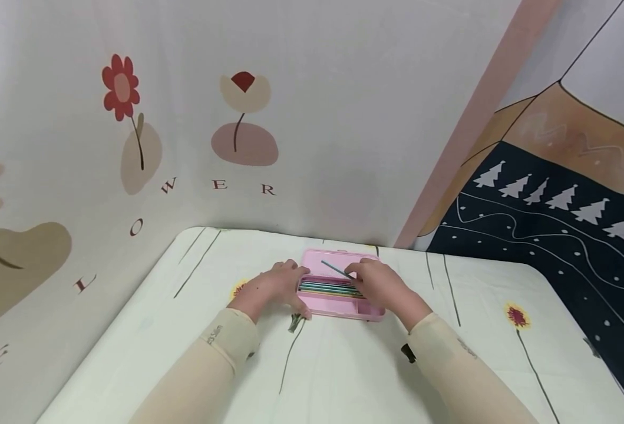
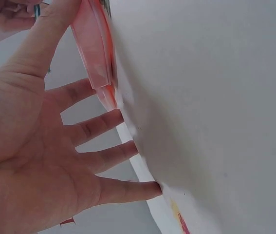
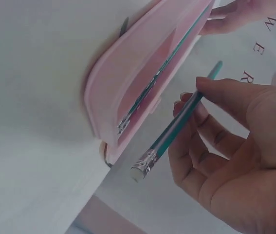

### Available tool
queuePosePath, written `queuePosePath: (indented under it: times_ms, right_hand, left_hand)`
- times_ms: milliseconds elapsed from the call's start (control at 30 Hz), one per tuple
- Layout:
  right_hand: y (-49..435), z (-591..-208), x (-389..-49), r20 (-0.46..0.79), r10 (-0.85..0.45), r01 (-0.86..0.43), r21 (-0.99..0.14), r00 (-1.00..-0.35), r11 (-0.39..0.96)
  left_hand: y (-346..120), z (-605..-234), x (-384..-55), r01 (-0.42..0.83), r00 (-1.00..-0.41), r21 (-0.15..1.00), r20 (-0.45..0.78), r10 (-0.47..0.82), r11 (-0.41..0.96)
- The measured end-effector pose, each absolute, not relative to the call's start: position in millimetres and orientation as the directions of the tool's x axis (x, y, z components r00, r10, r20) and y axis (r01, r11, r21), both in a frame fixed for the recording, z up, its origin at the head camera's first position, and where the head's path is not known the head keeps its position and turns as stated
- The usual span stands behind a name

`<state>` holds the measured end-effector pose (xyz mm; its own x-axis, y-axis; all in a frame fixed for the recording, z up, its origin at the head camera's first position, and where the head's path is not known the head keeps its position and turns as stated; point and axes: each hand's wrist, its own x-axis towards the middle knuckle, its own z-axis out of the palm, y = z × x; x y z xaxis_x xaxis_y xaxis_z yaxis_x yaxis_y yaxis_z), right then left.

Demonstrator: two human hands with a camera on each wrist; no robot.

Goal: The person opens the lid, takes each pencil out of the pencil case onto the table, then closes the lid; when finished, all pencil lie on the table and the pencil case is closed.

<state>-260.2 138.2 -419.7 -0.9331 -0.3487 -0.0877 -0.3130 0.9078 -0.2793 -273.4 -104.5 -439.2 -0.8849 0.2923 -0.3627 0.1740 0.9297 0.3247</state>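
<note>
Right grip (image 1: 379, 285) pinches a teal pencil (image 3: 172, 129) above the pink case (image 1: 330, 305) the spread left grip (image 1: 278, 285) touches.

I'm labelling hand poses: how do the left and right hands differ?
The left hand touches the pink case; the right hand pinches a teal pencil. The left hand's fingers are spread and fairly straight, while the right hand's are curled. Both are bare, with cream sleeves.

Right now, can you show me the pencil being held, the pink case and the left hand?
Held pencil (image 3: 174, 126), right wrist view: middle of its shaft.
Pink case (image 1: 330, 304), head view: floor of its front compartment.
Left hand (image 1: 280, 285), head view: back of the hand.
</note>
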Motion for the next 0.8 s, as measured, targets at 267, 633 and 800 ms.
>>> queuePosePath:
  times_ms: [267, 633, 800]
  right_hand:
    - [160.9, -414.8, -255.5, -0.131, -0.247, -0.187, -0.355, -0.960, 0.916]
    - [202.4, -422.2, -252.0, -0.225, -0.099, 0.028, -0.503, -0.969, 0.864]
    - [216.2, -425.7, -249.7, -0.263, -0.047, 0.098, -0.511, -0.964, 0.854]
  left_hand:
    - [-103.9, -436.1, -272.8, 0.204, -0.873, 0.313, -0.370, 0.317, 0.928]
    - [-101.9, -437.2, -272.0, 0.168, -0.878, 0.323, -0.381, 0.291, 0.931]
    - [-102.8, -436.2, -273.2, 0.184, -0.878, 0.312, -0.374, 0.299, 0.932]
